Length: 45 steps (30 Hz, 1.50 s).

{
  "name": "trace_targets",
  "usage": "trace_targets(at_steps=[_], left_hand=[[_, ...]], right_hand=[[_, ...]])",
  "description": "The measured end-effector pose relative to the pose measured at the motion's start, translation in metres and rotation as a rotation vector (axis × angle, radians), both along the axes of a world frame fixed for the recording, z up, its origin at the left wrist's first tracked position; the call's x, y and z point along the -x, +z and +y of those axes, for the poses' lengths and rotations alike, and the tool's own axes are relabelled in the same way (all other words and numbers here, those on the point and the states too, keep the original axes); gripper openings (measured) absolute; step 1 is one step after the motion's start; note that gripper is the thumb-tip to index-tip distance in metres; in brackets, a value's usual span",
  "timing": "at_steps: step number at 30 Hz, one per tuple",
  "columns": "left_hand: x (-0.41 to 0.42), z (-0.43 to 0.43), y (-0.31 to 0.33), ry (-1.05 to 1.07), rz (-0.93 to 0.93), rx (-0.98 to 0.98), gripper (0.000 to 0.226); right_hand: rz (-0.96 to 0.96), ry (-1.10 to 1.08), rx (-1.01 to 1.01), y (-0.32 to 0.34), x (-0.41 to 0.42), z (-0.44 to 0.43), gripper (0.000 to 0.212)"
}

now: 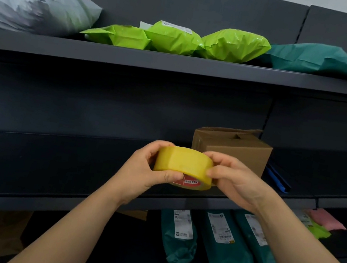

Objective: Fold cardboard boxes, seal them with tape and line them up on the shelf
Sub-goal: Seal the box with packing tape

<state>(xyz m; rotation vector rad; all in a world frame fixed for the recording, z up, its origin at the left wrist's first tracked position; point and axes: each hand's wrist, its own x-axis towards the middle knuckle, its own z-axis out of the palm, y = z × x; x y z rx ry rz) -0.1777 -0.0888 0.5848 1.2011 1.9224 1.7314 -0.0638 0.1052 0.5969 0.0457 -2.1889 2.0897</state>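
Both hands gripping yellow tape roll (182, 165) just before cardboard box (232, 150): left hand (151, 168) steadying, right hand (233, 178) pinching rim. Probably seeking tape end; rotating slowly advisable.

The tape (182, 163) is yellow with a red label (189, 182) at its core, the box (233, 149) plain brown, the shelf (178, 64) dark grey. Up top: a pale grey bag (34, 4), lime green bags (175, 39), a teal bag (320, 61). Lower down: teal packs (227, 261) with white printed labels (220, 228), a pink pack (326, 219)

Grey bag (34, 4), lime mailers (175, 39), teal mailers (225, 260)
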Motion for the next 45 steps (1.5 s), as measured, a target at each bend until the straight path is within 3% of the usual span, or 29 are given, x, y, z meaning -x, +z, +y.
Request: trace_targets(at_steps=[4, 7, 10, 17, 22, 28, 33, 41, 45], left_hand=[[-0.005, 0.003, -0.002, -0.017, 0.044, -0.067, 0.068], [-0.012, 0.011, -0.003, 0.195, 0.104, -0.256, 0.046], [-0.018, 0.020, -0.004, 0.317, 0.151, -0.310, 0.027], [-0.027, 0.029, -0.011, 0.403, 0.206, -0.312, 0.015], [-0.029, 0.031, -0.014, 0.436, 0.366, -0.121, 0.016], [-0.027, 0.029, -0.008, 0.336, -0.008, -0.025, 0.015], [-0.015, 0.029, -0.006, 0.394, -0.075, 0.025, 0.019], [-0.012, 0.032, 0.012, 0.334, -0.433, -0.150, 0.015], [-0.012, 0.034, 0.015, 0.270, -0.475, -0.183, 0.005]], right_hand=[[0.026, -0.006, 0.051, -0.001, -0.006, 0.004, 0.044], [0.045, -0.092, -0.042, 0.001, -0.009, 0.004, 0.041], [0.034, -0.159, -0.129, 0.003, -0.011, 0.001, 0.039], [0.023, -0.258, -0.212, -0.002, -0.011, -0.003, 0.034], [0.019, -0.292, -0.349, -0.001, -0.012, -0.005, 0.033], [-0.041, -0.251, -0.448, 0.004, -0.010, -0.003, 0.028], [-0.105, -0.156, -0.405, -0.003, -0.014, -0.004, 0.049], [-0.121, -0.190, -0.365, 0.002, -0.024, 0.013, 0.045], [-0.106, -0.244, -0.417, 0.015, -0.032, 0.021, 0.044]])
